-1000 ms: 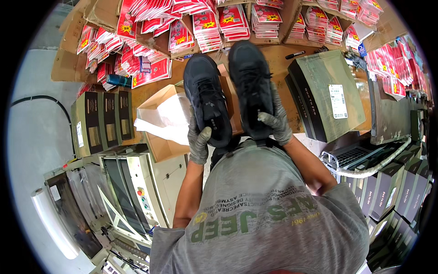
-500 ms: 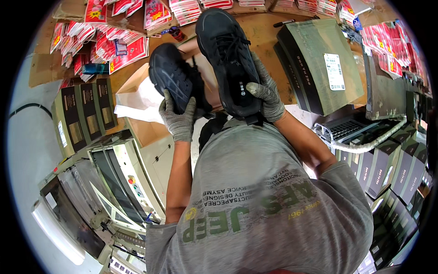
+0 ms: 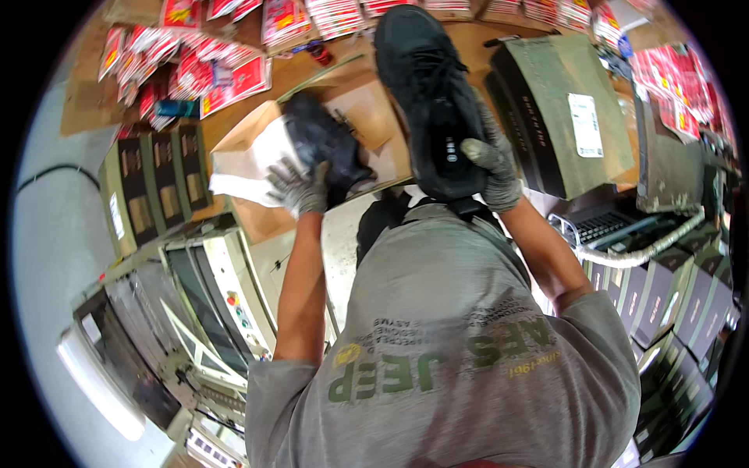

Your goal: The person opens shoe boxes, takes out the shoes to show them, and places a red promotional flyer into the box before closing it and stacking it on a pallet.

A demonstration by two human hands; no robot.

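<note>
Far left, a roll of clear film (image 3: 101,382) leans at the edge of view. Above it, olive-and-black shoe boxes (image 3: 160,183) stand in a row, sides together, at the bench's left end. Teal cylindrical item (image 3: 178,108) lies behind them, next to a loose pile of red printed packets (image 3: 234,86); more of these line the far side. Below, a pale machine (image 3: 238,300) with coloured buttons.

Next, white paper (image 3: 261,160) drapes over the left part of the open cardboard box (image 3: 374,109). Left hand (image 3: 300,187), grey knit glove, is over the paper near the box's front edge: grip apart, fingers spread, thumb by the heel end of the left-side black sneaker (image 3: 324,144); contact hard to tell. That sneaker lies inside the box, tilted, a bit blurred.

Right-side black sneaker (image 3: 429,101) is up at the box's right side, toe away from the person, opening facing up. Brown bench (image 3: 474,56) shows beyond it. Right hand (image 3: 495,160), same glove, has its grip clamped on this sneaker's heel part: thumb over the collar, fingers along the outer side.

Further right, black marker (image 3: 502,40) behind a closed olive shoe box (image 3: 573,117) with white label. Far right, more shoe boxes (image 3: 663,304) stacked low.
</note>
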